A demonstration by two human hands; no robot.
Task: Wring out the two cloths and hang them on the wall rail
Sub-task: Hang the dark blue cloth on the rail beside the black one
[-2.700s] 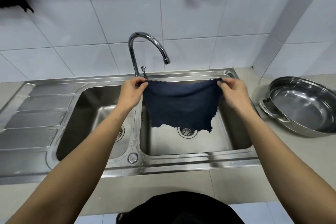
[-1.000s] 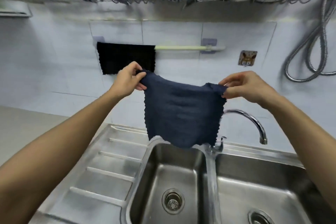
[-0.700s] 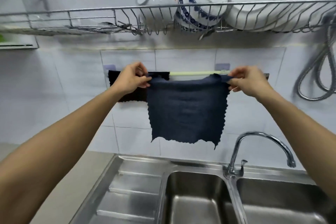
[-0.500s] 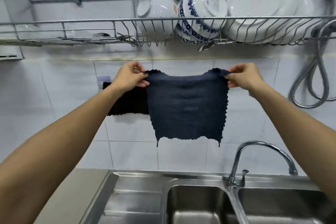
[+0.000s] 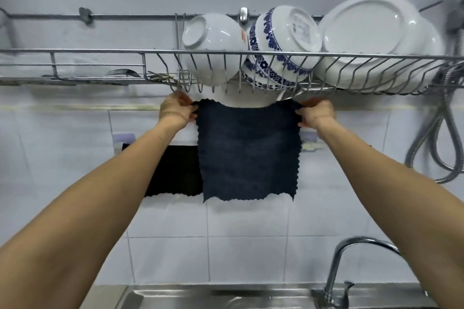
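Note:
I hold a dark blue cloth (image 5: 247, 153) spread flat by its two top corners, up against the tiled wall. My left hand (image 5: 175, 110) pinches the left corner and my right hand (image 5: 315, 113) pinches the right one. The cloth's top edge is above the wall rail (image 5: 310, 145), which it mostly hides; only the rail's right end and its left bracket (image 5: 123, 139) show. A black cloth (image 5: 175, 170) hangs on the rail at the left, partly behind my left forearm and the blue cloth.
A wire dish rack (image 5: 226, 68) with white bowls, a blue-patterned bowl (image 5: 278, 45) and plates hangs just above my hands. A metal hose (image 5: 442, 138) loops at the right. The tap (image 5: 351, 266) and sink rim (image 5: 226, 296) are below.
Both hands lifted the blue cloth from over the sink up to the wall, now with its top edge above the rail. My view tilted upward.

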